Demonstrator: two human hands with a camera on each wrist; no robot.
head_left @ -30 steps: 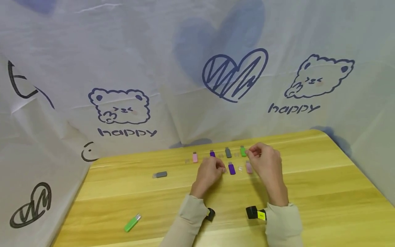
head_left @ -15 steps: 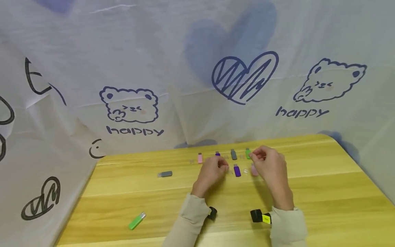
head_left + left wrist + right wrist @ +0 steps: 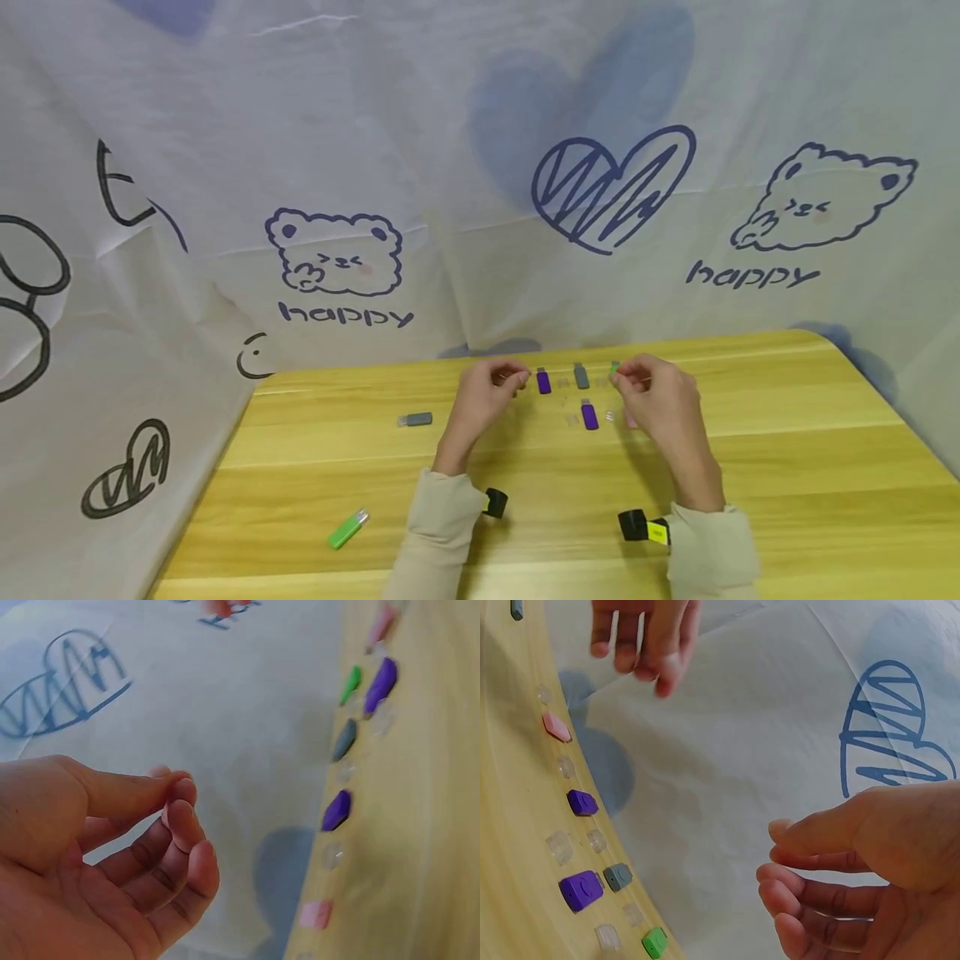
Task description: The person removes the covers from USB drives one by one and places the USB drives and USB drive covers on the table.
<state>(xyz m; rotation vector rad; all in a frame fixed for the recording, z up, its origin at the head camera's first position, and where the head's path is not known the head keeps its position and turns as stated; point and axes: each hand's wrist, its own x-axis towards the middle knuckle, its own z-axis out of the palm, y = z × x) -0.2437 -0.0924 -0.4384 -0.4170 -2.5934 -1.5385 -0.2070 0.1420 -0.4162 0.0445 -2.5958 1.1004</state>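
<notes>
My left hand (image 3: 483, 402) hovers above the back left of the table, fingers bent and thumb near the index tip, with nothing seen between them. In the head view it covers a pink USB stick (image 3: 556, 727). Just to its right lies a purple USB stick (image 3: 543, 382), then a grey one (image 3: 581, 376). My right hand (image 3: 662, 402), loosely curled and holding nothing visible, hangs over a green USB stick (image 3: 615, 367) and partly hides a pink stick (image 3: 632, 419). Another purple stick (image 3: 589, 415) lies between the hands, clear caps (image 3: 610, 416) beside it.
A grey USB stick (image 3: 415, 419) lies sideways at the left of the wooden table (image 3: 555, 533), its clear cap on. Nearer the front left is a capped green stick (image 3: 348, 529). A printed white cloth (image 3: 465, 275) hangs right behind the table's back edge.
My left hand has moved left and back, from beside the front purple stick to over the back-left pink one. My right hand stays by the green stick. The head view has turned slightly left.
</notes>
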